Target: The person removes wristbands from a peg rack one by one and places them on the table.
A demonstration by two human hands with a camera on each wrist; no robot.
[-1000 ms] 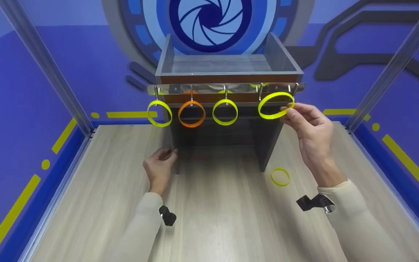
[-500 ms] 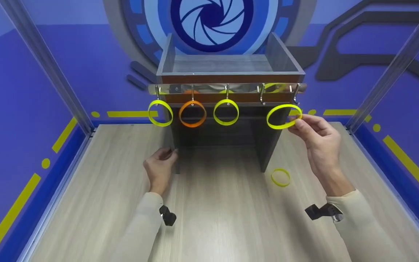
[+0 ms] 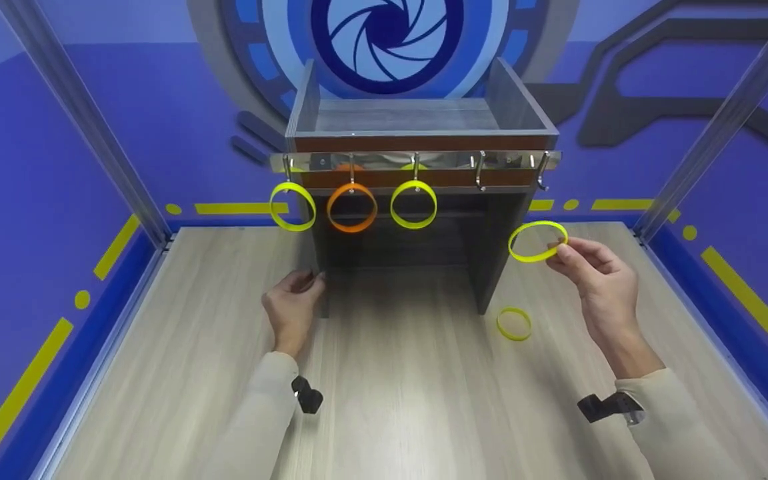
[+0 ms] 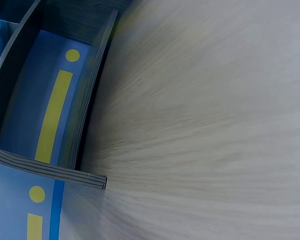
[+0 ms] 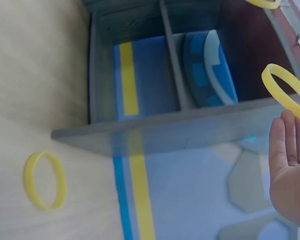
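Note:
A yellow wristband (image 3: 538, 241) is pinched between the thumb and fingers of my right hand (image 3: 601, 283), right of the grey shelf unit (image 3: 491, 260) and below its hook rail. Another yellow wristband (image 3: 514, 324) lies on the table by the unit's right leg. On the rail (image 3: 384, 161) hang a yellow wristband (image 3: 293, 207), an orange wristband (image 3: 352, 209) and a third yellow one. My left hand (image 3: 291, 303), fingers curled, grips the front edge of the left side panel (image 4: 50, 170); its fingertips are partly hidden.
Two hooks at the right of the rail, including the end hook (image 3: 543, 172), carry no band. The unit has an open top compartment (image 3: 401, 117) and stands on a wood-grain table (image 3: 397, 400) between blue walls (image 3: 91, 200) with metal posts.
My right hand has drawn the yellow wristband away from the right-hand hooks, down and to the right. My left hand and the hanging bands have stayed in place.

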